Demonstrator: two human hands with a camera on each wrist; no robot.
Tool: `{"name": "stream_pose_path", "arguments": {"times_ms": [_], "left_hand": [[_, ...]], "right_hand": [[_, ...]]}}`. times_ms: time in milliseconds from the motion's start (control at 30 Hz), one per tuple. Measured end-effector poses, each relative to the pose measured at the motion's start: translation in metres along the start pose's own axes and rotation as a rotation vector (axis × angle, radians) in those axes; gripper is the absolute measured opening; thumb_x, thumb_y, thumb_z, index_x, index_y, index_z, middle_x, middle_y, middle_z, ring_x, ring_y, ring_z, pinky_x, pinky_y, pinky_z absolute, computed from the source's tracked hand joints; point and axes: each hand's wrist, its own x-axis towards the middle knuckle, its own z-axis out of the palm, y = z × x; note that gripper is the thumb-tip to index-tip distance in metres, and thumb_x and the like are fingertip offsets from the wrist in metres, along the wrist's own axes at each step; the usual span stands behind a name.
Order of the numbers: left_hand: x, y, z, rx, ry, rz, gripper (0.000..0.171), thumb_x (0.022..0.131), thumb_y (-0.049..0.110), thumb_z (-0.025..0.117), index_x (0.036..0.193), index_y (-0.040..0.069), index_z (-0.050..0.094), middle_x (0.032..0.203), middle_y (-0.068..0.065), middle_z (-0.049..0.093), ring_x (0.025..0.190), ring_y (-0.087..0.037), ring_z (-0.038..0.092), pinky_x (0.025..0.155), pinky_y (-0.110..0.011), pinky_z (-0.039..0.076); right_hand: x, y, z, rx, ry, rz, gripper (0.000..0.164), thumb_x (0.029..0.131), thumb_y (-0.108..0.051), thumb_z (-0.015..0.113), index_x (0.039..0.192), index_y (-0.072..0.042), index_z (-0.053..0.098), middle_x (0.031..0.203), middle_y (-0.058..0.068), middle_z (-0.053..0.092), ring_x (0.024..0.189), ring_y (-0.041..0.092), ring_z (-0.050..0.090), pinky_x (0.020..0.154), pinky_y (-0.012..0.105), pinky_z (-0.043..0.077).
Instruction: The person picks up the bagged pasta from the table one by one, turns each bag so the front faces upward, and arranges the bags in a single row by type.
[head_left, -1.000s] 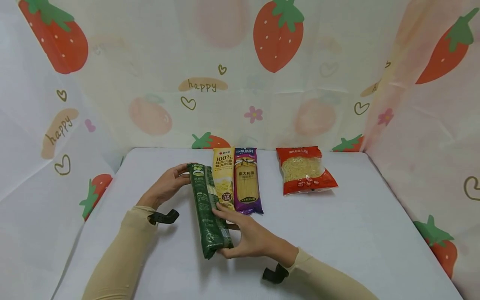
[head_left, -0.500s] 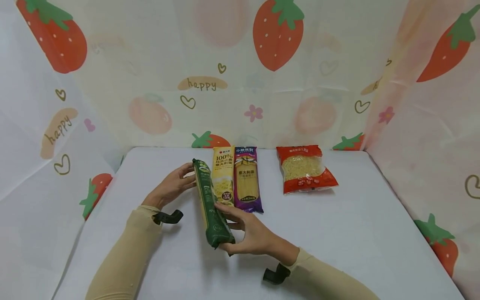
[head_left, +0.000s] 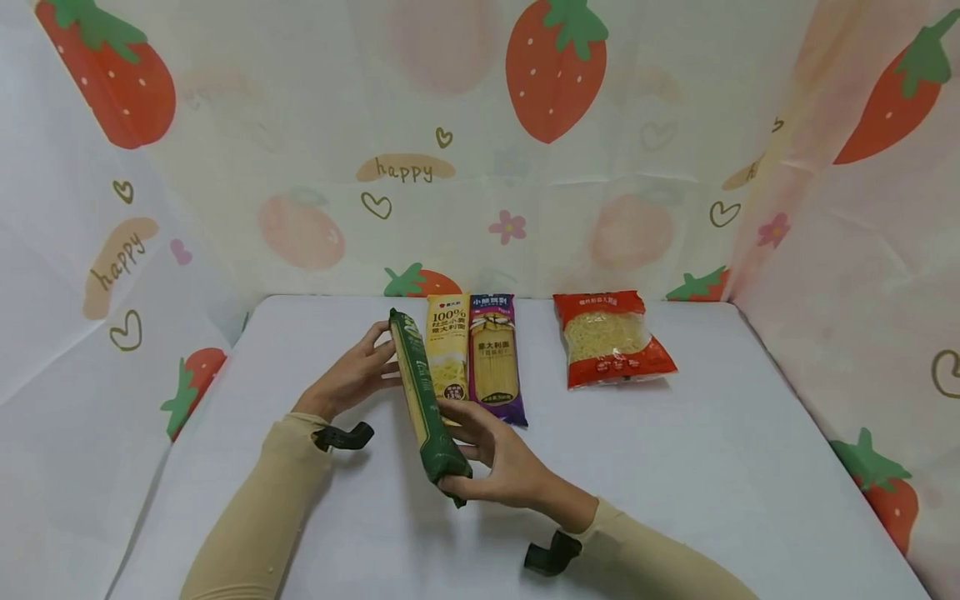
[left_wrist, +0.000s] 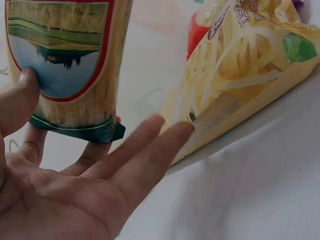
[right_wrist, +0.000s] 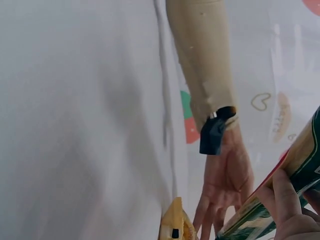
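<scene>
A long green spaghetti packet (head_left: 423, 400) is held tilted above the white table, its narrow side with a pale pasta strip facing the head camera. My left hand (head_left: 348, 382) holds the far end; in the left wrist view its thumb lies on the packet's (left_wrist: 65, 60) picture panel, some fingers go behind the end and two stretch out past it. Around the near end, my right hand (head_left: 506, 462) grips with the thumb low and the fingers along the right side. Behind the packet lies a yellow pasta packet (head_left: 447, 337), side by side with a purple one (head_left: 495, 358).
A red bag of short pasta (head_left: 606, 333) lies at the back right of the white table (head_left: 675, 467). Strawberry-printed cloth walls (head_left: 480, 200) stand at the back and both sides. Each wrist carries a black camera mount (head_left: 553, 554).
The spaghetti packet has been rolled in my hands, turning from its printed face to its narrow side. Its far end and my left hand have shifted slightly right.
</scene>
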Motion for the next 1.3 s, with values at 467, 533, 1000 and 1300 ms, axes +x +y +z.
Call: {"name": "stream_pose_path", "arguments": {"times_ms": [467, 533, 1000, 1300], "left_hand": [[0.001, -0.004, 0.007, -0.098, 0.05, 0.07, 0.031, 0.118, 0.026, 0.044, 0.149, 0.03, 0.04, 0.129, -0.006, 0.059, 0.108, -0.021, 0.067, 0.089, -0.041, 0.062], [0.001, -0.005, 0.008, -0.097, 0.056, 0.076, 0.032, 0.118, 0.025, 0.044, 0.149, 0.029, 0.041, 0.126, -0.005, 0.06, 0.107, -0.02, 0.067, 0.087, -0.04, 0.063], [0.001, 0.003, 0.009, 0.099, 0.213, -0.001, 0.063, 0.114, 0.035, 0.055, 0.169, 0.019, 0.027, 0.145, -0.024, 0.046, 0.109, -0.024, 0.067, 0.084, -0.038, 0.064], [0.001, 0.009, 0.009, 0.233, 0.27, -0.069, 0.074, 0.11, 0.04, 0.063, 0.169, 0.013, 0.026, 0.151, -0.032, 0.042, 0.115, -0.033, 0.064, 0.089, -0.04, 0.064]], "right_hand": [[-0.002, -0.001, -0.004, 0.015, 0.058, 0.062, 0.088, 0.091, -0.02, 0.088, 0.165, -0.013, 0.04, 0.166, 0.016, 0.044, 0.145, 0.033, 0.055, 0.112, 0.039, 0.052], [-0.004, -0.002, -0.005, -0.019, 0.07, 0.066, 0.087, 0.091, -0.022, 0.089, 0.165, -0.015, 0.042, 0.164, 0.014, 0.046, 0.142, 0.033, 0.058, 0.111, 0.038, 0.053], [-0.006, -0.012, -0.011, -0.139, 0.154, 0.102, 0.093, 0.09, -0.019, 0.091, 0.167, -0.02, 0.04, 0.166, 0.009, 0.043, 0.122, 0.034, 0.066, 0.098, 0.038, 0.061], [-0.009, -0.009, -0.017, -0.133, 0.073, 0.143, 0.092, 0.096, -0.015, 0.081, 0.172, -0.022, 0.028, 0.165, 0.013, 0.036, 0.137, 0.038, 0.054, 0.102, 0.037, 0.059]]}}
